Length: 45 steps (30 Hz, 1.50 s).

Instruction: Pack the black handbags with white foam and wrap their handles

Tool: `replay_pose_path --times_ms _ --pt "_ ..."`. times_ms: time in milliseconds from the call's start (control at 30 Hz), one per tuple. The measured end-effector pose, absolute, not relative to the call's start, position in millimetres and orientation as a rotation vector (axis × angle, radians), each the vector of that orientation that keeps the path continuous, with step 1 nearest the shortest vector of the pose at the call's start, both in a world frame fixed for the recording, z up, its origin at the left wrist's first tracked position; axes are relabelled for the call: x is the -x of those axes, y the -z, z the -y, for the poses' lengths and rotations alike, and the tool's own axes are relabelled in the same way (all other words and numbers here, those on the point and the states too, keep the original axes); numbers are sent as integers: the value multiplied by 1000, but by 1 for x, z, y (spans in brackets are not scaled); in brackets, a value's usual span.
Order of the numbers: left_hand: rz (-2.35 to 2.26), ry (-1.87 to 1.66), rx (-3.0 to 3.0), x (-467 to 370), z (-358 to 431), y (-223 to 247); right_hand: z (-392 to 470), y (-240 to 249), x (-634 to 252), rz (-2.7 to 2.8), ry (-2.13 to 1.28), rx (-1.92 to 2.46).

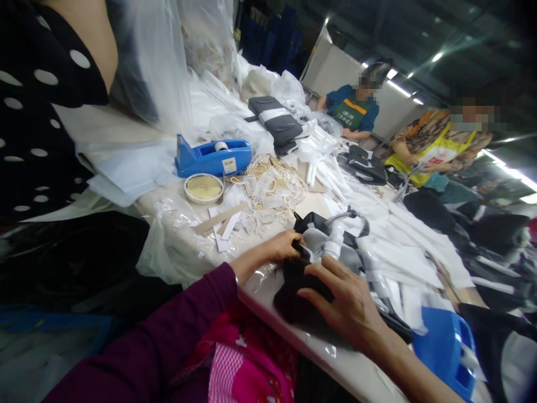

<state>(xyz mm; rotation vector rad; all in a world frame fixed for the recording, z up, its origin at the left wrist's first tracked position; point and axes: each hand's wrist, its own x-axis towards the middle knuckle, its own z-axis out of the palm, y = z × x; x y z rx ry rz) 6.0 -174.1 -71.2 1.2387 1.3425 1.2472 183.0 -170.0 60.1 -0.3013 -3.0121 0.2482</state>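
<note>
A black bag [289,288] with a grey inside lies at the table's near edge. White stuffing rolls [333,240] in clear plastic stand up out of it, and a dark strap loops over them. My left hand [287,246] is closed on the bag's upper left edge, its fingertips partly hidden by the fabric. Over the bag's near side, my right hand [346,299] has its thumb and fingers bent around the black fabric. Some of its fingers are hidden behind the stuffing.
On the left are a blue tape dispenser [213,158], a round tin [203,189] and a heap of stringed tags [272,193]. Another blue dispenser [444,347] stands at right. Black bags [274,120] and white rolls lie farther back. Two people work across the table; another person's polka-dot sleeve [46,78] is at left.
</note>
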Motion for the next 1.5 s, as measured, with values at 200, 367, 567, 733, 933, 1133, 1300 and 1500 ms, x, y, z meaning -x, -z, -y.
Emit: replay_pose_path --times_ms 200,367,567,733,933,1133,1300,1500 --pt "-1397 -1185 -1328 -3 180 66 163 -60 -181 2925 -221 95" --pt "-1502 -1133 -1253 -6 178 60 154 -68 -171 3134 -297 -184" --pt "-1613 -1089 -1142 -12 171 52 151 -64 -165 3150 -377 -226" --pt "-1687 -1114 -1188 -14 162 51 149 -59 -164 3113 -410 -207" --pt "-1559 -1372 -1325 -3 189 55 144 -63 -169 3064 -394 -147" --pt "-1418 -1500 -1484 -14 247 62 144 -69 -168 3034 -405 -100" --pt "-1366 -1254 -1739 -27 255 75 140 -73 -170 3024 -478 -86" --pt "-1705 -975 -2067 -32 252 60 139 -70 -169 3000 -553 -128"
